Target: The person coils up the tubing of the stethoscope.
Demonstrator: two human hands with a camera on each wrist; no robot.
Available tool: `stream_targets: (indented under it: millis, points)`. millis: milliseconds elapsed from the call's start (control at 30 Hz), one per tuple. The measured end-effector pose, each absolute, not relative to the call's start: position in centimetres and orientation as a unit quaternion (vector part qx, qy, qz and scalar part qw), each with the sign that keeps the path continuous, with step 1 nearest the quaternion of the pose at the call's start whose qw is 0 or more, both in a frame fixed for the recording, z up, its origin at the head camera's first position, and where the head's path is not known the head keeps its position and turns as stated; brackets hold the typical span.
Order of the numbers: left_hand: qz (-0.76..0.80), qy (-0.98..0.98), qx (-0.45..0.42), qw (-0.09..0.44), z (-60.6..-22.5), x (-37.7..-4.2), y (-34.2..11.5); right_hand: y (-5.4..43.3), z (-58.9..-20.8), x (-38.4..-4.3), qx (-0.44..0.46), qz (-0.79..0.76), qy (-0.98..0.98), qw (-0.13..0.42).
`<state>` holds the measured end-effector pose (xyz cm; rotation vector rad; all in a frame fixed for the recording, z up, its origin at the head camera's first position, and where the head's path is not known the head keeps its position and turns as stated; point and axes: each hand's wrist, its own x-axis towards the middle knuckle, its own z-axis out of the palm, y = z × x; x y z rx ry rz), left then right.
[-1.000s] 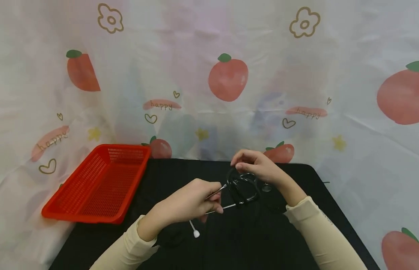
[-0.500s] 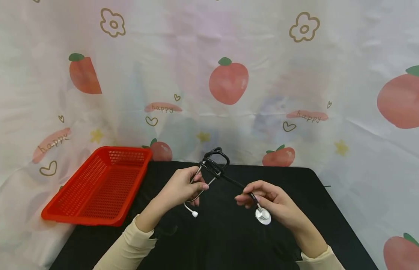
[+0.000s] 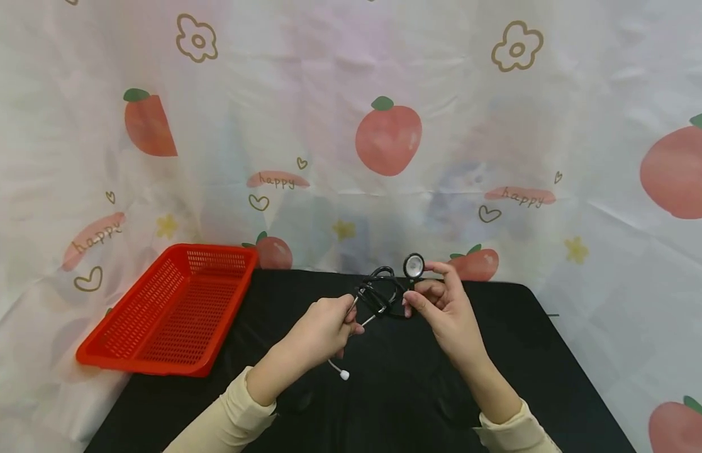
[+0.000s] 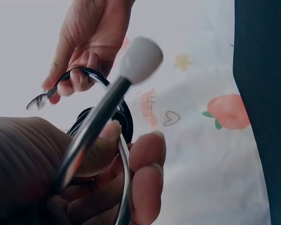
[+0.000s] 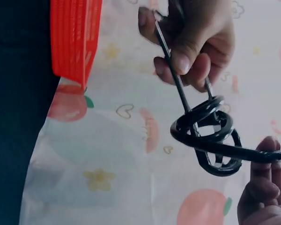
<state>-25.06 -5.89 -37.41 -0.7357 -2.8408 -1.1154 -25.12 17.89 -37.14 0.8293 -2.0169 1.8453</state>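
Observation:
A stethoscope (image 5: 215, 149) is held up over the table, its black tubing wound in loops around the metal ear tubes. My left hand (image 3: 328, 324) grips these ear tubes between thumb and fingers. One white eartip (image 4: 141, 60) looms close in the left wrist view and sticks out below the left hand in the head view. My right hand (image 3: 444, 314) pinches the tubing near its end, where the round chestpiece (image 3: 414, 266) stands upright with its flat face toward the head camera. In the right wrist view a length of tubing runs from the loops to the right fingers (image 5: 262, 187).
A red perforated plastic basket (image 3: 215, 340) stands at the left side of the black-covered table (image 3: 385, 402). Behind the table hangs a pale curtain (image 3: 328, 138) printed with fruit, hearts and flowers.
The right hand first worked above the loops, then drew the chestpiece end down to the right. It has since risen with it beside the loops. The left hand keeps holding the ear tubes.

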Motion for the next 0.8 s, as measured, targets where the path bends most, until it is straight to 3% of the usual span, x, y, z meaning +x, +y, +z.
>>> stream_targets:
  millis: [333, 800]
  points:
    - [-0.383, -0.898, -0.216, 0.023, -36.4, -24.7, -5.6, 17.5, -37.4, -25.1, 0.302, 0.387, -0.795, 0.356]
    - [-0.339, -0.906, -0.244, 0.074, -35.6, -23.7, -5.7, 17.1, -37.4, -24.5, 0.313, 0.273, -0.808, 0.418]
